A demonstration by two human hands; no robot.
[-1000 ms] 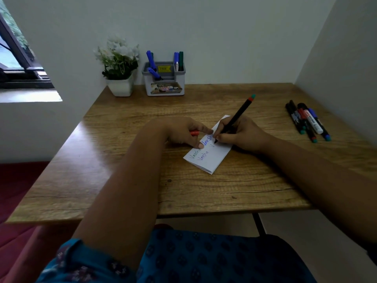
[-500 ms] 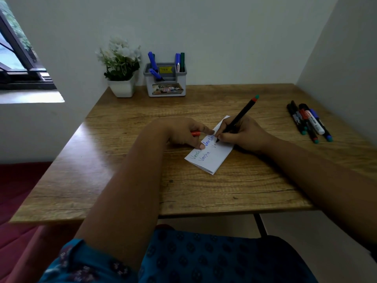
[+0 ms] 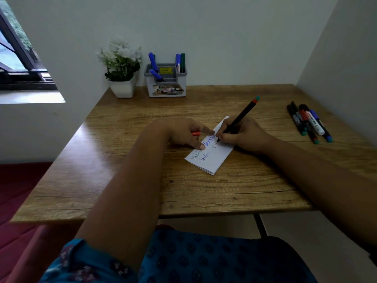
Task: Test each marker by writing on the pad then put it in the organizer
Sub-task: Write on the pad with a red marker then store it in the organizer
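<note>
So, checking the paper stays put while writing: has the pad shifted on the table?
No. The pad keeps its spot and angle against the table's wood grain.

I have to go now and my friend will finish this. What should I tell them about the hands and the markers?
Right hand: holds a black marker, tip on the pad, partway through a word.
Left hand: presses the pad down and holds an orange cap.
Pad: mid-table, several test words already on it.
Organizer: at the back by the flower pot, with a few markers inside already.
Done: those markers.
Left: finish this word, cap the marker, put it in the organizer, then test the markers lying at the right.
</note>
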